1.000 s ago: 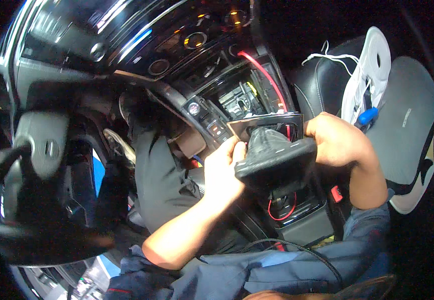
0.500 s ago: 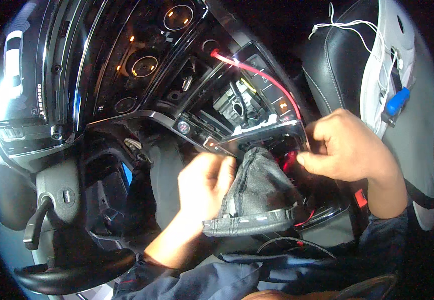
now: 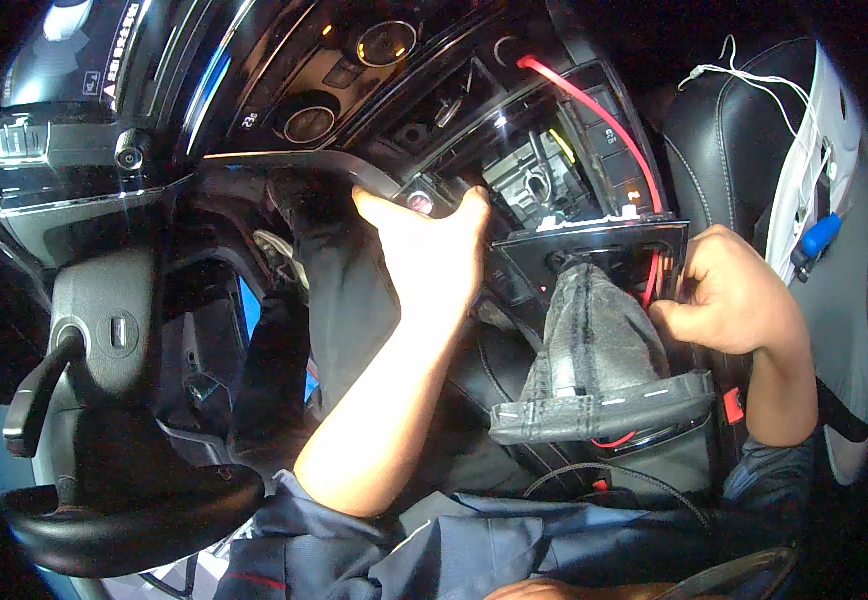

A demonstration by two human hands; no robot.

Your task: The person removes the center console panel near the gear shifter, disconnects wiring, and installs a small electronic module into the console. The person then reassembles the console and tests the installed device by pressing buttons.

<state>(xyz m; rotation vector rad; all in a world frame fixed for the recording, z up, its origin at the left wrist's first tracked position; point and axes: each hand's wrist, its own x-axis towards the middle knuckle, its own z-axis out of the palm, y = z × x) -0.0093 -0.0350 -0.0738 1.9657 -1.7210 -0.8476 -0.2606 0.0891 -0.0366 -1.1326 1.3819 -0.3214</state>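
Left hand fingers spread, touching console trim panel, right hand fingers clenched beside upturned gear-lever boot, red cable above.

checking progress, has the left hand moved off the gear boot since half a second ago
Yes. The left hand has gone up from the gear boot to the trim strip.
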